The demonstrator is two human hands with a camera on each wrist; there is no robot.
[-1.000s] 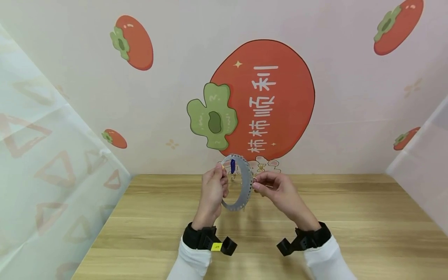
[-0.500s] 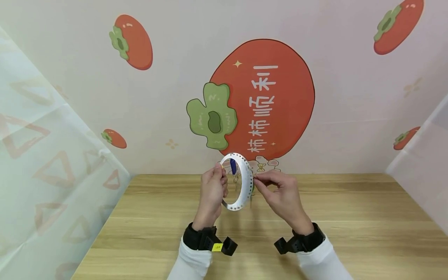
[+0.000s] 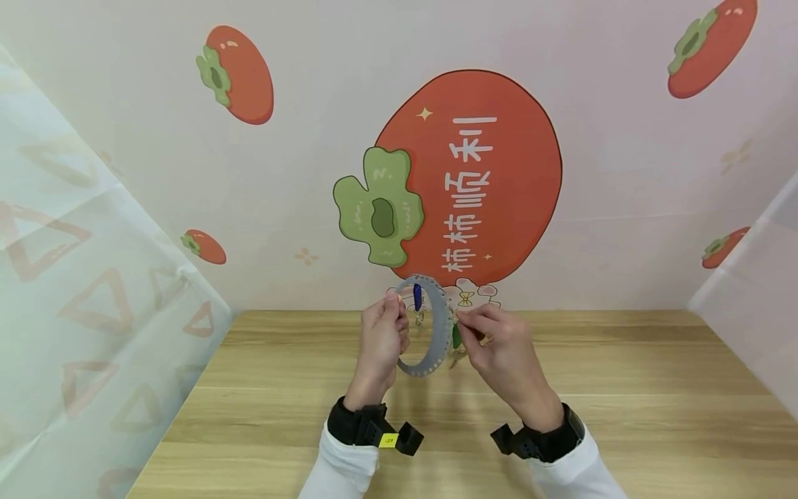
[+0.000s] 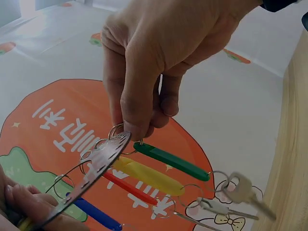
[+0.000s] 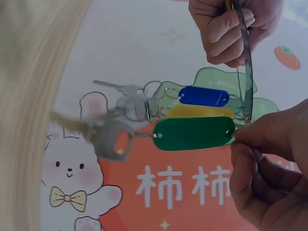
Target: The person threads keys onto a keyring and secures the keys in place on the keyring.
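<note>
My left hand (image 3: 380,336) grips the left side of a flat ring (image 3: 441,329) with small holes along its rim, held up above the table. At the ring's opposite edge my right hand (image 3: 508,357) pinches the small split ring of a green key tag (image 5: 195,134) between thumb and fingers. A blurred key (image 4: 243,190) dangles from that tag. Several other tags hang from the flat ring: a yellow key tag (image 4: 149,177), a red key tag (image 4: 130,186) and a blue key tag (image 5: 202,96). Whether the green tag's split ring passes through a hole, I cannot tell.
Below the hands lies a wood-grain table (image 3: 280,416). Behind it stands a pale backdrop (image 3: 324,104) printed with persimmons and white characters. A whitish sheet (image 3: 93,346) slopes along the left side, another sheet (image 3: 748,291) along the right.
The flat ring has tilted to and fro in the left hand, catching light midway. The right hand has shifted slightly at its edge, and the green tag has come into view there.
</note>
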